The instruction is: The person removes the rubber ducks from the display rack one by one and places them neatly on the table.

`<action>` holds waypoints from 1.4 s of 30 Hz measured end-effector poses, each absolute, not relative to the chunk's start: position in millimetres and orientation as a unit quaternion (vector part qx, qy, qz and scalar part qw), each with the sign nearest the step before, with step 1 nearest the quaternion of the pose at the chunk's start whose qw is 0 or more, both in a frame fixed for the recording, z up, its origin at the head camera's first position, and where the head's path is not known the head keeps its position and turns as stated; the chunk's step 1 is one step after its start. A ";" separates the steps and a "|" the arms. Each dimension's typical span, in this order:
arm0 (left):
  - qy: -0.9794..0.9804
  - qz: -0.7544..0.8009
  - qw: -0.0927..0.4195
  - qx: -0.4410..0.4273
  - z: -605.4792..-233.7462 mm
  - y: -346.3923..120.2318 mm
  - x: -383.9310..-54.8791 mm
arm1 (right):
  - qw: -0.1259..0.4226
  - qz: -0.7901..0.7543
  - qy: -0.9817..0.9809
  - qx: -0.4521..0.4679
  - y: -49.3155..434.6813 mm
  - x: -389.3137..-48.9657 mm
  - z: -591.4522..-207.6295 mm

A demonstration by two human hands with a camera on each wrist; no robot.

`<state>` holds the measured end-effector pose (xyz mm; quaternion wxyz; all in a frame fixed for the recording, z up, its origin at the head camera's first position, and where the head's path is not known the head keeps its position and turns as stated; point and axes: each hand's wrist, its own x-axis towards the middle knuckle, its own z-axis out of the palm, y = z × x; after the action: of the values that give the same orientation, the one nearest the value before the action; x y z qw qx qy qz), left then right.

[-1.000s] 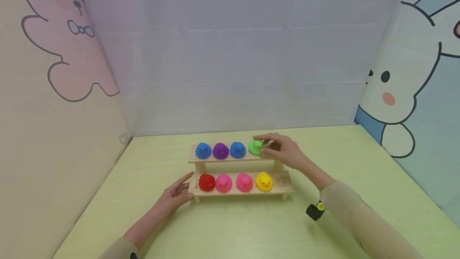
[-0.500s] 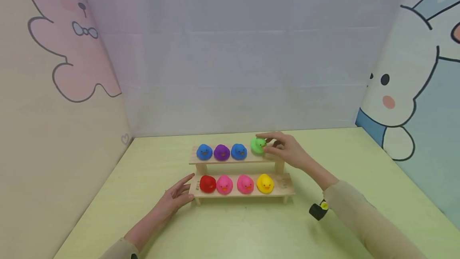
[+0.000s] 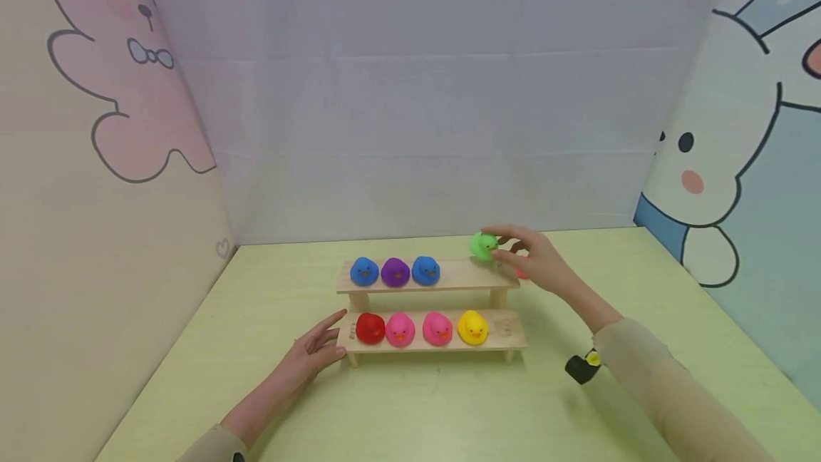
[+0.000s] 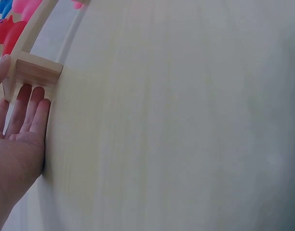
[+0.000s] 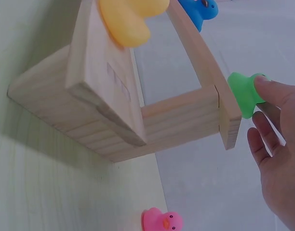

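My right hand (image 3: 535, 259) pinches a green rubber duck (image 3: 482, 247) between thumb and fingers, at the right end of the upper tier. In the right wrist view the duck (image 5: 245, 94) shows right at that tier's edge. My left hand (image 3: 308, 355) touches the left end of the lower tier of the wooden stand (image 3: 507, 330), its fingers extended. The left wrist view has the fingers by the wooden leg (image 4: 39, 70) and the thumb near the board. Two blue ducks (image 3: 364, 271) and a purple duck (image 3: 395, 272) sit on the upper tier (image 3: 455, 275).
The lower tier carries a red duck (image 3: 370, 329), two pink ducks (image 3: 437, 329) and a yellow duck (image 3: 472, 327). Another pink duck (image 5: 162, 221) stands on the table beyond the stand's right end. A black item (image 3: 582, 369) with a yellow spot hangs by the right sleeve.
My right hand has carried the green duck to the right, away from beside the right blue duck to the upper tier's right end. The left hand stays at the stand.
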<state>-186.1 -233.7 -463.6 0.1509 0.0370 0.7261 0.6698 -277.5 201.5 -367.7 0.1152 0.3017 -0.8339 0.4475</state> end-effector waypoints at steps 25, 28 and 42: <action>0.726 0.670 0.152 0.035 -461.8 -233.1 -185.2 | 0.174 0.419 -0.869 0.199 265.2 -297.4 -402.7; 0.725 0.671 0.153 0.037 -462.2 -233.4 -185.5 | 0.175 0.418 -0.871 0.190 272.1 -298.1 -409.2; 0.729 0.667 0.150 0.039 -463.2 -233.9 -186.5 | 0.181 0.421 -0.872 0.172 299.1 -298.9 -439.7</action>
<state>-186.5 -233.9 -463.2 0.1499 0.0391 0.7286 0.6672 -298.9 299.1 -439.7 0.1815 0.1723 -0.8717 0.4213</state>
